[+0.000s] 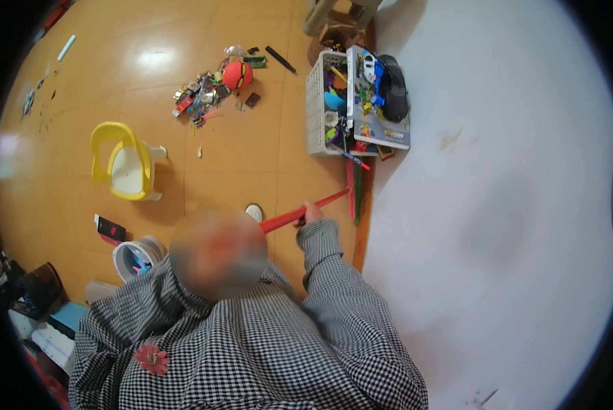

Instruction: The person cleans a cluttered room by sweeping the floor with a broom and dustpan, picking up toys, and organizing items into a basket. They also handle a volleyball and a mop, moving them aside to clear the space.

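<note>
My right hand (311,212) is closed around the red handle of a broom (283,220). The handle slants up to the right, to a long narrow pink head (351,192) with green bristles (357,197) lying along the foot of the wall. The handle's other end runs into a round blurred patch in front of my chest. My left sleeve reaches that patch, and skin-coloured smears show inside it, but the hand's shape and grip are hidden. Beyond, a pile of small mixed items (204,97) lies on the floor beside a red ball (237,75).
A white plastic basket (314,107) full of toys, with a box (383,130) on top, stands against the white wall (470,205). To the left are a yellow and white child's chair (127,166), a bucket (127,259) and an opened black box (110,229). A black stick (280,59) lies farther off.
</note>
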A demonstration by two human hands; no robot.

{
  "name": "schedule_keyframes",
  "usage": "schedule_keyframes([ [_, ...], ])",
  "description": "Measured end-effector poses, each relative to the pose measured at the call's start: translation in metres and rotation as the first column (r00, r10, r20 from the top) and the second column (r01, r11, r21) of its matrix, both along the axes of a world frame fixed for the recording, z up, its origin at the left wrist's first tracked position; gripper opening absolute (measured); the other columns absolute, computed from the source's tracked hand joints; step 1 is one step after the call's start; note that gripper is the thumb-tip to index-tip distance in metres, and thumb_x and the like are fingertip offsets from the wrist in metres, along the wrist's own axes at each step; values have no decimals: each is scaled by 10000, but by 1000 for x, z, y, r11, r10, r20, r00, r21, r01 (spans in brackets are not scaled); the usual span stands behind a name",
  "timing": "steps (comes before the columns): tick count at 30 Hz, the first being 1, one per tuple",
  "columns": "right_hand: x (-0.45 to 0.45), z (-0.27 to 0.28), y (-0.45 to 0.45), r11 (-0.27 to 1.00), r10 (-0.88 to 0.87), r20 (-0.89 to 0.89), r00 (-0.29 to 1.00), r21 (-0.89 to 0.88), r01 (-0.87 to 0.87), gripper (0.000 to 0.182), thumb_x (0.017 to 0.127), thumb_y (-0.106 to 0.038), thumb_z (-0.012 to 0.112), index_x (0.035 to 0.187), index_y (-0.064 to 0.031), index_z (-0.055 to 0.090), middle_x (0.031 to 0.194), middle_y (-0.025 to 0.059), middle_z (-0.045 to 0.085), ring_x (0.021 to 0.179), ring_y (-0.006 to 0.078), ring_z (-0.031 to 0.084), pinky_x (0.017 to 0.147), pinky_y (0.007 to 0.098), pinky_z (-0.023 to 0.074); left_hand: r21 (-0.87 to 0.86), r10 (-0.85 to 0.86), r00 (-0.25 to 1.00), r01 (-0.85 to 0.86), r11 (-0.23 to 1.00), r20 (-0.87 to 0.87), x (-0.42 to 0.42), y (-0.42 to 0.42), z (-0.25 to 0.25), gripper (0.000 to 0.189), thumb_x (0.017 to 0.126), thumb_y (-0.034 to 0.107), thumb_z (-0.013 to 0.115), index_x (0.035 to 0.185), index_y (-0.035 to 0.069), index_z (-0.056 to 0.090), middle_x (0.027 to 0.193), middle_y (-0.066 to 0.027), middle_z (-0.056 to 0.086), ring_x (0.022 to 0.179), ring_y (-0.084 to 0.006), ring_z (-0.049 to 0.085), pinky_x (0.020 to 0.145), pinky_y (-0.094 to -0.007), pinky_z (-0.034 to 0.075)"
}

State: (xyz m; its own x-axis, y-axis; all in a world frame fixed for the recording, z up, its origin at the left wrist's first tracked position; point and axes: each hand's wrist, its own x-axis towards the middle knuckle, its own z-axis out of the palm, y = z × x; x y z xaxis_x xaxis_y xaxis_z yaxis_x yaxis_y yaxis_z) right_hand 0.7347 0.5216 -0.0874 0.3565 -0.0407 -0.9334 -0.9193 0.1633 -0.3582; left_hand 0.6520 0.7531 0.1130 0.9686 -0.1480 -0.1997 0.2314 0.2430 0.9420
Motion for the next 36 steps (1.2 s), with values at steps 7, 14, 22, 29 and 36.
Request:
schedule_keyframes([
  [7,-32,56,111,943,73,-112,991,331,-32,161,773,-211,432,682,-80,411,528,48,394,376,149,379,310,268,277,272,360,933,-347,898,2,-21,47,114,164,781,-35,438,626,12,471,575,-70,500,594,-183,505,616,-318,417],
  [14,-2,120,209,743,49,-38,998,669,-11,153,778,-190,467,699,-72,411,569,53,443,440,152,394,395,260,330,599,24,901,-308,739,433,-18,60,188,165,751,60,528,619,60,428,569,-45,494,514,-164,479,592,-318,395],
  [22,21,173,198,777,57,62,997,625,-83,164,802,-205,518,735,-106,406,567,12,435,513,123,439,458,248,389,621,-354,748,-97,778,561,-8,85,246,455,649,364,734,915,43,553,879,-139,562,827,-280,549,777,-420,408],
  [29,50,163,72,531,121,-117,986,847,35,329,838,-211,439,887,115,432,549,-12,426,453,91,458,400,229,365,359,67,447,-790,497,892,-54,138,316,619,681,377,693,1115,4,457,1100,-199,496,1003,-297,497,862,-456,369],
  [36,47,152,-4,611,196,-235,952,788,69,411,835,-234,420,993,146,423,559,2,439,408,96,432,376,231,353,274,82,385,-775,570,919,-9,134,319,581,704,354,672,1116,5,455,1103,-194,496,1012,-287,494,869,-440,368],
])
